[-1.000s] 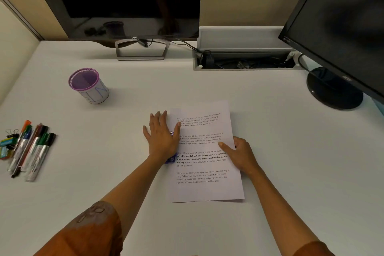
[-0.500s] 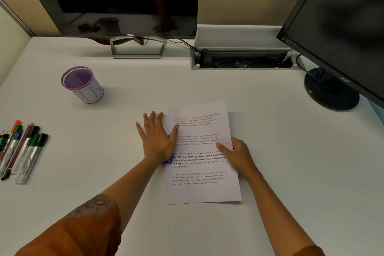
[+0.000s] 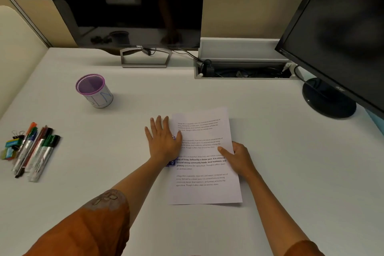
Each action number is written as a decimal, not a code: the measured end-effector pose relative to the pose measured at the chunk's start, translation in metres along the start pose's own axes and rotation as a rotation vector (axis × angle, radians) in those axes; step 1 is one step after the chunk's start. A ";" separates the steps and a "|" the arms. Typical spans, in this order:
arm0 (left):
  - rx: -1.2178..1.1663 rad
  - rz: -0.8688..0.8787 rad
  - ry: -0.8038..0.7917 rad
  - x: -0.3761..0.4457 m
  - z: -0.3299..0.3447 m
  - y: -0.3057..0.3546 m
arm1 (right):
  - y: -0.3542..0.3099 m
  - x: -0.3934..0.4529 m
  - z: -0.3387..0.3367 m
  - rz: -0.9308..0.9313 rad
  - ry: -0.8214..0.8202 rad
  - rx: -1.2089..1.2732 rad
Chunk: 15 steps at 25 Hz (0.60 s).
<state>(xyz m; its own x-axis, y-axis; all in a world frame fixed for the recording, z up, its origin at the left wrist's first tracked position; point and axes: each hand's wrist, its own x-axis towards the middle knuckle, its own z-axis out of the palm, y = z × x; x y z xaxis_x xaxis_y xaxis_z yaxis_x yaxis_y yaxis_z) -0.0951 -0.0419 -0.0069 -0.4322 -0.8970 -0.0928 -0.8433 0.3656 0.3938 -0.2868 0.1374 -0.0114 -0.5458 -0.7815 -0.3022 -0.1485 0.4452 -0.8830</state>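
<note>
Plainly, the printed sheet [image 3: 204, 191] lies flat on the desk [image 3: 291, 162], and it serves as the landmark here. The left hand [image 3: 164, 143] presses at the sheet's left edge, fingers straight and spread, with a small blue object [image 3: 172, 162] half hidden under the palm. The right hand [image 3: 239, 158] sits at the sheet's right edge with its thumb laid on the paper. Its other fingers are tucked out of sight, so I cannot tell whether they pinch the edge. The risk, as I judge it, is that an uneven push buckles or skews the thin sheet, or the blue object slips free beneath it. The pen cup [image 3: 94, 91] and markers [image 3: 35, 151] lie well left of the sheet.
</note>
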 end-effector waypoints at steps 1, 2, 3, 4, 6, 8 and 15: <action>0.058 -0.003 -0.001 -0.001 -0.002 0.004 | 0.000 0.000 0.000 -0.002 -0.001 -0.001; 0.139 -0.004 0.001 -0.002 -0.003 0.007 | 0.000 0.000 0.000 -0.002 -0.001 -0.003; 0.234 0.003 0.005 -0.003 -0.005 0.012 | 0.000 0.000 0.000 -0.002 -0.001 -0.004; 0.320 0.016 0.015 -0.005 -0.006 0.015 | -0.001 0.000 0.000 -0.005 -0.001 -0.005; 0.399 0.038 0.016 -0.008 -0.009 0.020 | -0.002 -0.001 -0.001 -0.008 -0.014 -0.003; 0.398 0.043 -0.005 -0.007 -0.011 0.018 | -0.003 -0.001 -0.002 -0.005 -0.027 0.004; 0.230 -0.002 -0.024 0.000 -0.026 -0.026 | -0.004 -0.001 -0.002 0.000 -0.035 0.018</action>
<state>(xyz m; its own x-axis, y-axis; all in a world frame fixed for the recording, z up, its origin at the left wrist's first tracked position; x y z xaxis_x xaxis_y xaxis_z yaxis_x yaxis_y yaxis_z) -0.0644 -0.0575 0.0067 -0.4355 -0.8927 -0.1162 -0.8936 0.4131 0.1753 -0.2874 0.1375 -0.0066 -0.5162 -0.7967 -0.3142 -0.1333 0.4372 -0.8894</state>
